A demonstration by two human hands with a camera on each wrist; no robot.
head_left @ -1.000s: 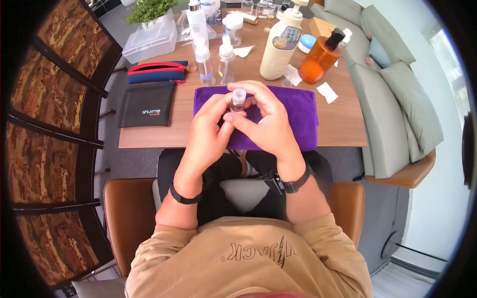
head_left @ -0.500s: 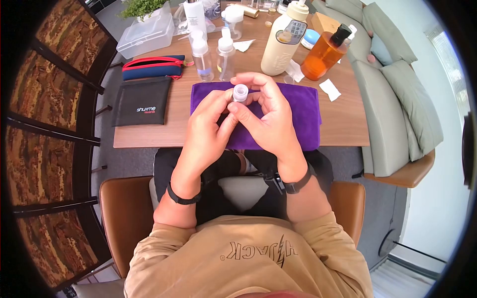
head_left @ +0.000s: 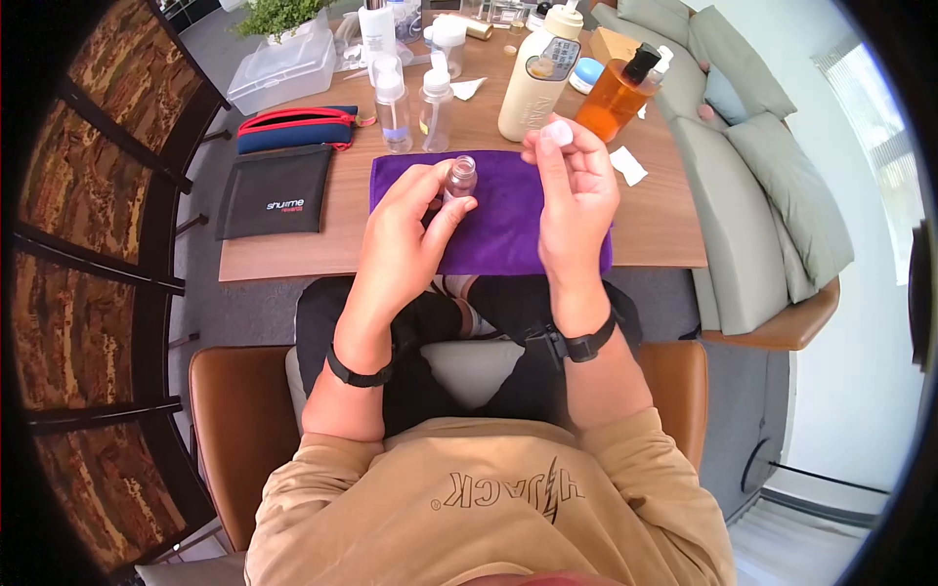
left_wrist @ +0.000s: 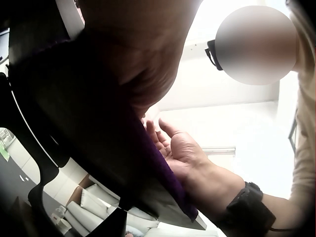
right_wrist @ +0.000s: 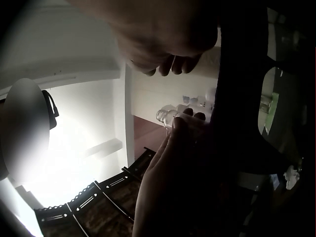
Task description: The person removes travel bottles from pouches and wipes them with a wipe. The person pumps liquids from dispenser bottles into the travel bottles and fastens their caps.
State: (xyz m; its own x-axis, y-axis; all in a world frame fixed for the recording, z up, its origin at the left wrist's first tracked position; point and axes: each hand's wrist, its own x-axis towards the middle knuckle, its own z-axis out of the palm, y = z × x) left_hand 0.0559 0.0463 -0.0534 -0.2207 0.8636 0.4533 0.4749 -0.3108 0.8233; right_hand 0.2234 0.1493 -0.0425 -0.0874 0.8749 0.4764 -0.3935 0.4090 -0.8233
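Observation:
In the head view my left hand (head_left: 399,223) grips a small clear bottle (head_left: 461,180) between thumb and fingers, over the purple towel (head_left: 503,227). The bottle's mouth is uncovered and faces up. My right hand (head_left: 578,200) is raised to the right of it, pinching a small whitish cap (head_left: 558,133) between thumb and fingers. The right wrist view shows the bottle's bare threaded neck (right_wrist: 164,117) beyond my left fingers. In the left wrist view the towel's edge (left_wrist: 160,170) partly covers my right hand (left_wrist: 183,150), and the cap is hidden there.
Two clear pump bottles (head_left: 393,109) stand behind the towel. A cream pump bottle (head_left: 535,88) and an amber bottle (head_left: 613,103) stand back right, near a scrap of tissue (head_left: 628,166). Left lie a black pouch (head_left: 274,190), a navy zip case (head_left: 293,130) and a clear plastic box (head_left: 283,73).
Both hands were together around the bottle. My right hand has lifted the whitish cap off and moved right with it, while my left hand keeps the bottle in nearly the same place.

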